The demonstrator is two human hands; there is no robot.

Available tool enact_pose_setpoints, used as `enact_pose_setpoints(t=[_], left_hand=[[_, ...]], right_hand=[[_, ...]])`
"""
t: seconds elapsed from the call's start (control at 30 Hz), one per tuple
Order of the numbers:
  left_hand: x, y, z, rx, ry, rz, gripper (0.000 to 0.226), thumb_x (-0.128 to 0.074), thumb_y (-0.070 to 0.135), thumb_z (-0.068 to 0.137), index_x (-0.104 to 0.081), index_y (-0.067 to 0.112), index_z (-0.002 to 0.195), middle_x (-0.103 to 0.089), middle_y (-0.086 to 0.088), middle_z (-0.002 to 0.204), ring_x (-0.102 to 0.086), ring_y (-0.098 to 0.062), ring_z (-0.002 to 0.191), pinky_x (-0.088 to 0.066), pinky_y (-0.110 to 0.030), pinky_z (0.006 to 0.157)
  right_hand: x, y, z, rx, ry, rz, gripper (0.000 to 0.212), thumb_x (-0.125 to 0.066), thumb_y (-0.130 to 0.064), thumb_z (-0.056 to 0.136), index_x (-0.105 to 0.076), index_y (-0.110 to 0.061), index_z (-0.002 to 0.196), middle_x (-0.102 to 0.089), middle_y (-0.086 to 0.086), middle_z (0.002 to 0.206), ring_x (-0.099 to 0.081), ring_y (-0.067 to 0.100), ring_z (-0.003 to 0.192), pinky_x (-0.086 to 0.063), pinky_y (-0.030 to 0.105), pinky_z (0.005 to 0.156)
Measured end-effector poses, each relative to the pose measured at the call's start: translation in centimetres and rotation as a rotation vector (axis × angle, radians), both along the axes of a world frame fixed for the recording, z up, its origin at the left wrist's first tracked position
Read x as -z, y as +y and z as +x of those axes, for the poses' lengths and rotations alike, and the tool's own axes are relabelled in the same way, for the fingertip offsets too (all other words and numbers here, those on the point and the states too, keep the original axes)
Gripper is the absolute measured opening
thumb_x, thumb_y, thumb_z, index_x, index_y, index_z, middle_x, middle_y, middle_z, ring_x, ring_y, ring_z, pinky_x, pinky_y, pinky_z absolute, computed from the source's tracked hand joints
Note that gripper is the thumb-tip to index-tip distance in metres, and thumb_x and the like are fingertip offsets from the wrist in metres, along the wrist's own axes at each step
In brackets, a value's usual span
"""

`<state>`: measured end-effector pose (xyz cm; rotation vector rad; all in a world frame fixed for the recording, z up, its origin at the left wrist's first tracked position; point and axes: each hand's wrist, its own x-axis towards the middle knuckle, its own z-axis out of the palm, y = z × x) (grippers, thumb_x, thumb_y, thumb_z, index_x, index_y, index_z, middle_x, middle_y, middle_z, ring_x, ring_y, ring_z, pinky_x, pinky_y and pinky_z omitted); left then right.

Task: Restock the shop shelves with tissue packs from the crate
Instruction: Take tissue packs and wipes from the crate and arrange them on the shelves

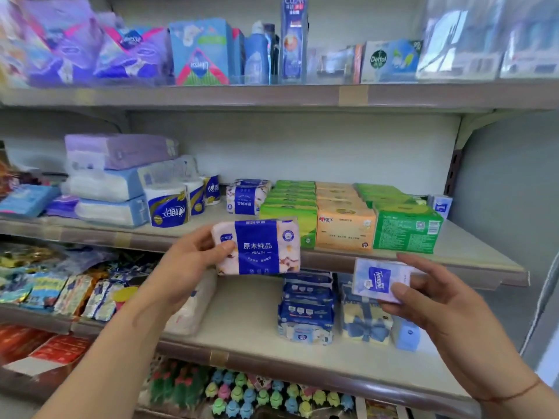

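We are in front of the shop shelves (211,96). The crate is not in view. The middle shelf (478,249) is the one we look at most. On it stand rows of green tissue packs (289,217) and orange tissue packs (344,229), side by side and touching. Behind them, to the left, sits a twin pack (246,197), the same kind as the big one we carry.

Our left hand (189,263) holds a blue and pink tissue pack (257,246) up in the air. It is in front of the edge of the middle shelf, not on it yet. The fingers (198,238) wrap round its left end, with the thumb on the front. Our right hand (432,297) holds a little Tempo tissue pack (381,279) lower down and to the right, pinched between thumb and fingers.

We think both packs are light and soft. The wrap looks shiny, so it may slip, and a hard squeeze would dent the tissues. It seems best to hold the big pack by its short ends and the little one by its flat sides. The big one may fit in the bare spot in front of its twin.
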<state>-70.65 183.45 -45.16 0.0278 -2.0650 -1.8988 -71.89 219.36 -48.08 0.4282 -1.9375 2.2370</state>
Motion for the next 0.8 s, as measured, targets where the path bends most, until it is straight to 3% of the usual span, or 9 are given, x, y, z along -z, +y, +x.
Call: enact_pose_setpoints(t=[0.17, 0.27, 0.4, 0.5, 0.6, 0.8], left_hand=[[-4.1, -7.0, -5.8, -0.333, 0.163, -0.114, 0.025, -0.06, 0.009, 0.101, -0.064, 0.013, 0.125, -0.075, -0.004, 0.112, -0.073, -0.017, 0.094, -0.06, -0.033, 0.077], [-4.7, -9.5, -10.7, -0.524, 0.097, -0.313, 0.027, -0.062, 0.02, 0.1, -0.062, 0.015, 0.127, -0.071, 0.0, 0.114, -0.069, -0.022, 0.1, -0.057, -0.043, 0.087], [-3.6, -9.4, -17.1, -0.52, -0.058, -0.638, 0.026, -0.06, 0.019, 0.101, -0.06, 0.008, 0.125, -0.068, -0.014, 0.116, -0.06, -0.027, 0.096, -0.045, -0.035, 0.078], [-2.4, -10.6, -21.8, -0.464, -0.193, -0.776, 0.038, -0.057, 0.021, 0.103, -0.051, 0.005, 0.137, -0.063, -0.018, 0.13, -0.06, -0.035, 0.114, -0.045, -0.035, 0.084], [-1.9, -12.3, -25.6, -0.43, -0.28, -0.778, 0.043, -0.056, 0.026, 0.103, -0.05, 0.007, 0.141, -0.062, -0.017, 0.135, -0.059, -0.032, 0.12, -0.047, -0.036, 0.091], [-2.1, -12.2, -30.1, -0.371, -0.262, -0.726, 0.047, -0.06, 0.02, 0.102, -0.049, 0.007, 0.145, -0.059, -0.015, 0.14, -0.057, -0.032, 0.127, -0.047, -0.045, 0.108]], right_hand=[[-1.8, -2.5, -1.6, 0.006, 0.03, 0.036, 0.032, -0.071, -0.007, 0.083, -0.071, -0.012, 0.115, -0.077, 0.016, 0.103, -0.076, 0.035, 0.09, -0.063, 0.038, 0.082], [-1.9, -4.0, -3.0, 0.01, 0.005, 0.041, 0.028, -0.07, -0.002, 0.083, -0.072, -0.006, 0.11, -0.077, 0.017, 0.101, -0.076, 0.037, 0.09, -0.064, 0.033, 0.077], [-1.9, -6.1, -4.6, -0.019, -0.025, 0.027, 0.03, -0.071, 0.003, 0.077, -0.072, -0.001, 0.106, -0.076, 0.023, 0.1, -0.077, 0.037, 0.083, -0.063, 0.03, 0.069], [-1.7, -7.7, -5.9, -0.03, -0.058, 0.012, 0.029, -0.07, 0.012, 0.077, -0.072, 0.002, 0.104, -0.074, 0.025, 0.096, -0.076, 0.037, 0.077, -0.062, 0.029, 0.062], [-1.3, -8.8, -7.2, -0.03, -0.061, 0.026, 0.028, -0.071, 0.011, 0.075, -0.073, 0.002, 0.102, -0.075, 0.024, 0.092, -0.076, 0.037, 0.074, -0.062, 0.03, 0.06], [-0.2, -9.1, -9.1, 0.005, -0.099, 0.022, 0.036, -0.074, 0.001, 0.064, -0.075, -0.002, 0.1, -0.075, 0.024, 0.095, -0.076, 0.041, 0.081, -0.063, 0.031, 0.062]])
